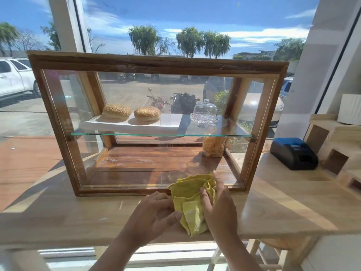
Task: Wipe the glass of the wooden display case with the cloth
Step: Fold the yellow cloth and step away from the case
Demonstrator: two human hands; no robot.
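**Cloth bunched at the case's lower front, glass rising above both hands**

The left hand [156, 210] lies on the desk [68, 218] just in front of the wooden display case [156, 62], fingers loosely curled and spread, their tips against the left edge of the yellow cloth [190, 200]; it seems to steady or gather the cloth rather than grip it. The cloth is crumpled between the two hands, its lower part on the desk and its upper fold lifted against the bottom rail and the lowest strip of the front glass [136, 163]. The right hand [218, 204] is the one on the cloth: fingers half closed into its folds, one fingertip raised toward the pane.

The case's long axis runs left to right across the desk, and nearly all the front glass lies up and away from the hands, most of it to their left. The right hand is nearer the pane, so the wipe would probably start low right of centre and travel upward and leftward.

Inside, the glass shelf [136, 134] carries a white tray [121, 125] with two seeded buns [116, 112], then a small glass dome on a stand [204, 112]. Below, on the wooden floor, stands a clear jar [214, 146] of what look like pale yellow strands.

To the right of the case sits a black receipt printer [293, 153].
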